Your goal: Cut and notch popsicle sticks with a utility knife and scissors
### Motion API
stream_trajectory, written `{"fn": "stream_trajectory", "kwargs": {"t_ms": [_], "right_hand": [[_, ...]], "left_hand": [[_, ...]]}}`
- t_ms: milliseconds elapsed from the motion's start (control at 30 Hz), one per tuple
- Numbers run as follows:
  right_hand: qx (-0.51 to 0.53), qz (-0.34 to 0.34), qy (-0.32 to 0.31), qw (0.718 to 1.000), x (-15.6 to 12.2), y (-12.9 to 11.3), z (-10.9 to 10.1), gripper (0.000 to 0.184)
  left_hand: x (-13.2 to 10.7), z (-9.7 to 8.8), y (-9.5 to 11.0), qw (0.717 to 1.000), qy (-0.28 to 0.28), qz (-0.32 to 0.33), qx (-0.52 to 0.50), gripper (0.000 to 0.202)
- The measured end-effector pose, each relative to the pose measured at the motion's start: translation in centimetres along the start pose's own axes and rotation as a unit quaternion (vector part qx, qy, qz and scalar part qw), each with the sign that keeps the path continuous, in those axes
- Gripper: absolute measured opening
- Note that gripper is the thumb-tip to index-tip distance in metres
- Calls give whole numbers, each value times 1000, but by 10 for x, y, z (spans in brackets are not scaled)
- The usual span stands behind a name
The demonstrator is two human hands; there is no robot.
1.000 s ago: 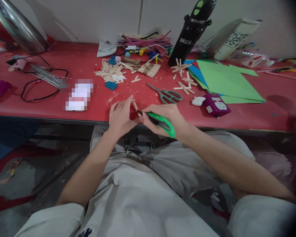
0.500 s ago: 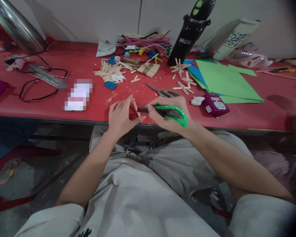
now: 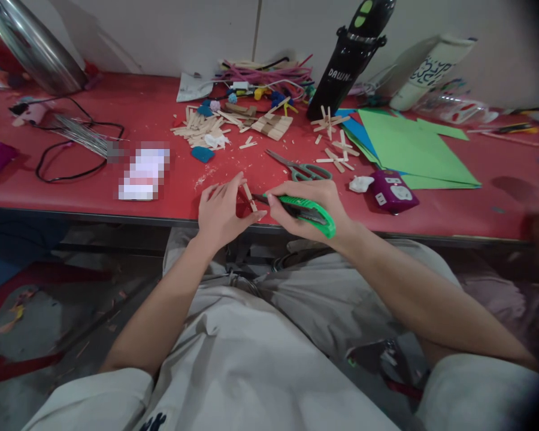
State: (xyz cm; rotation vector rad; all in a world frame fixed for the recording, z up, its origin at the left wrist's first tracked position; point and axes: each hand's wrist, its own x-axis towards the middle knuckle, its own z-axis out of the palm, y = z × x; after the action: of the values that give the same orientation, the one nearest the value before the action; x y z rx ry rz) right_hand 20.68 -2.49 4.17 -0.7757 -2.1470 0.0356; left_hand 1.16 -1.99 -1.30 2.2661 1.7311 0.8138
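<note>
My left hand (image 3: 220,209) is at the table's front edge, holding a small wooden craft stick (image 3: 250,196) at its two ends between thumb and fingers. In my right hand (image 3: 314,203) is a green utility knife (image 3: 312,211), gripped like a pen. Its dark tip points left and meets the middle of the stick. Just beyond my right hand lie grey-handled scissors (image 3: 303,170) on the red table (image 3: 184,194).
Loose craft sticks (image 3: 200,129) lie in a heap, with joined sticks (image 3: 341,146) farther right. A black bottle (image 3: 345,66) stands behind. Green paper (image 3: 413,149), a purple box (image 3: 393,191), a phone (image 3: 144,173) and a black cable (image 3: 49,178) surround the work spot.
The knife's rear end has tilted down and a little left in my right hand, its tip staying at the stick. My left hand keeps hold of the stick almost unmoved.
</note>
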Motion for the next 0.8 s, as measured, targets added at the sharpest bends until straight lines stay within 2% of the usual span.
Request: {"fn": "stream_trajectory", "kwargs": {"t_ms": [133,300,400,567,800], "right_hand": [[24,9,-4,1000,0,3,1,13],[35,-14,-9,999,1,3,2,12],[23,-15,-7,1000,0,5,2,13],[22,4,-16,1000,-1,8,0,15],[50,33,-47,997,3,7,-7,17]], "left_hand": [[0,-1,1,1000,-5,4,-6,77],[0,-2,2,1000,-8,1,-3,77],[1,-4,2,999,-34,7,1,77],[3,-10,1,995,-94,32,24,66],[2,-15,3,995,-98,27,18,61]]}}
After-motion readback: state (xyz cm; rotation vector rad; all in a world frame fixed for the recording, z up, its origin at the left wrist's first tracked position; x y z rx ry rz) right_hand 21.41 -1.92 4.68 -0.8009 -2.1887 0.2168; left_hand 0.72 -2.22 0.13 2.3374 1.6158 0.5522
